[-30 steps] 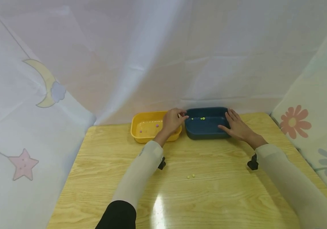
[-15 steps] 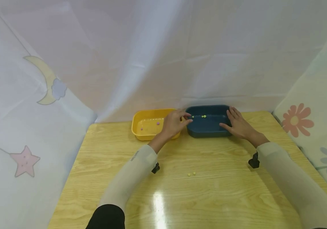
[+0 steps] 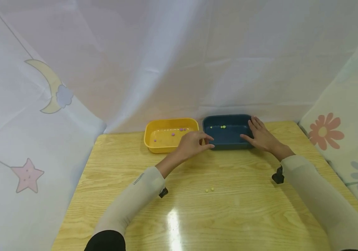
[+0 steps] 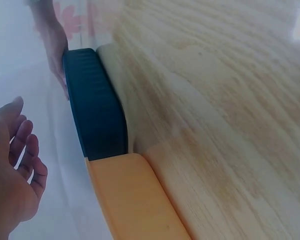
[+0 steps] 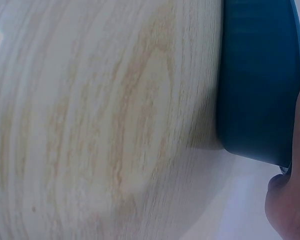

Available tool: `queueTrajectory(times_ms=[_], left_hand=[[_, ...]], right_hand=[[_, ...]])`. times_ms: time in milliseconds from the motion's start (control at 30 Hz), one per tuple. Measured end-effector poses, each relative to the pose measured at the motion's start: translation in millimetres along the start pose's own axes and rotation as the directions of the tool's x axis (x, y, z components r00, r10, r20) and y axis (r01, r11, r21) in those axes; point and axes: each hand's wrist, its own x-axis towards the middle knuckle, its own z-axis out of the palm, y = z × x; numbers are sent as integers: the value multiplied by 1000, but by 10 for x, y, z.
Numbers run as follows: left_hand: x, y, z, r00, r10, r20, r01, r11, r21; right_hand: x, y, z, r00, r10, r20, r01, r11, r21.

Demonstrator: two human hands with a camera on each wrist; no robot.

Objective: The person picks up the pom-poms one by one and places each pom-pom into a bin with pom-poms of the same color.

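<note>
My left hand (image 3: 194,144) hovers at the front, between the yellow tray (image 3: 160,149) and the dark blue tray (image 3: 229,147). Its fingers are loosely bent, thumb apart from them, and nothing shows between them in the left wrist view. Over the blue tray's right end, my right hand (image 3: 262,137) rests with fingers extended along the rim and thumb spread toward the inside. A few small yellow-green balls (image 3: 224,127) lie along the back of the blue tray. Several small pink-purple balls (image 3: 173,134) are scattered in the yellow tray.
Two more pale yellow balls (image 3: 212,189) lie on the wooden table (image 3: 244,202), nearer the person. Behind the trays hangs a white cloth backdrop (image 3: 179,69), with printed cloth at both sides. The trays stand side by side near the table's back edge.
My left hand has come back toward the table's front and slightly right, uncovering pink-purple balls in the yellow tray's right part. My right hand keeps its place on the blue tray.
</note>
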Motion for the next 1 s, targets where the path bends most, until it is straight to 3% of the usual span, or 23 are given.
queueTrajectory(times_ms=[267, 433, 633, 800, 1000], left_hand=[[-232, 75, -4, 991, 10, 137, -8, 1000, -16], [-367, 99, 57, 973, 35, 230, -42, 999, 24], [-487, 119, 109, 956, 67, 285, -81, 996, 40], [-577, 125, 156, 934, 72, 349, -88, 996, 30], [-693, 146, 226, 898, 60, 437, -74, 997, 13]], right_hand=[[8, 3, -10, 1000, 5, 12, -5, 1000, -11], [16, -19, -25, 1000, 5, 11, -5, 1000, -6], [18, -32, -28, 1000, 8, 5, -8, 1000, -10], [7, -40, -21, 1000, 6, 0, -6, 1000, 2], [4, -20, -8, 1000, 18, 5, -18, 1000, 0]])
